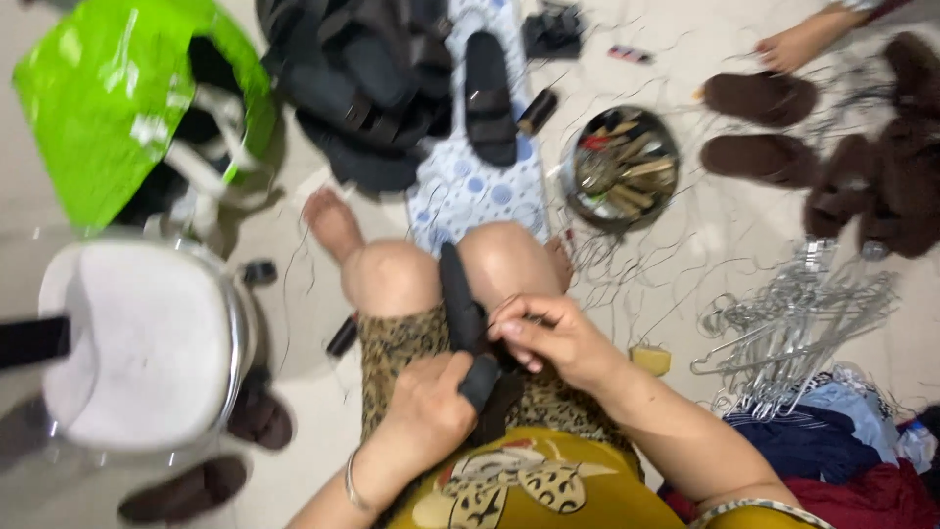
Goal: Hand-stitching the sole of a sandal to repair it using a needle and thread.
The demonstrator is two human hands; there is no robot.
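Both hands work a black strap braced between the knees: left hand clamps its end, right hand pinches, seemingly, thread.

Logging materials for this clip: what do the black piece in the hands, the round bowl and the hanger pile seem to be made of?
Black piece: soft matte rubber or foam, likely; it looks dull and shows no shine.
Round bowl: metal, by its shiny grey rim.
Hanger pile: thin silvery wire, probably steel.

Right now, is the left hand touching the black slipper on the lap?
Touching. The head view shows the left hand gripping the lower end of the black slipper.
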